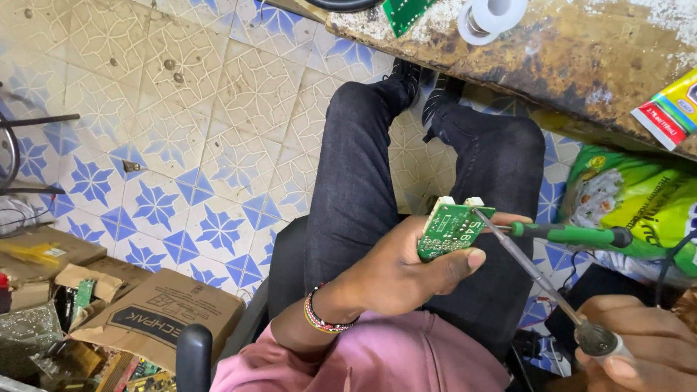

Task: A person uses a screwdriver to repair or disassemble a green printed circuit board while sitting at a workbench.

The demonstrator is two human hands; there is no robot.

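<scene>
My left hand [406,272] grips a small green circuit board [449,229] over my lap, thumb along its lower edge. The board carries two white parts on its top edge. My right hand [639,348], at the bottom right corner, holds a soldering iron [537,276] by its handle. The iron's thin metal shaft runs up and left, and its tip touches the board's upper right corner. A green-handled screwdriver [573,234] sticks out to the right from behind the board, by my left fingertips; whether those fingers hold it is unclear.
A worn wooden bench [581,51] crosses the top right, bearing a solder spool [492,14], another green board [403,13] and a glue box [668,112]. A green sack [639,199] lies below it. Cardboard boxes [160,319] of scrap boards sit lower left on the tiled floor [181,109].
</scene>
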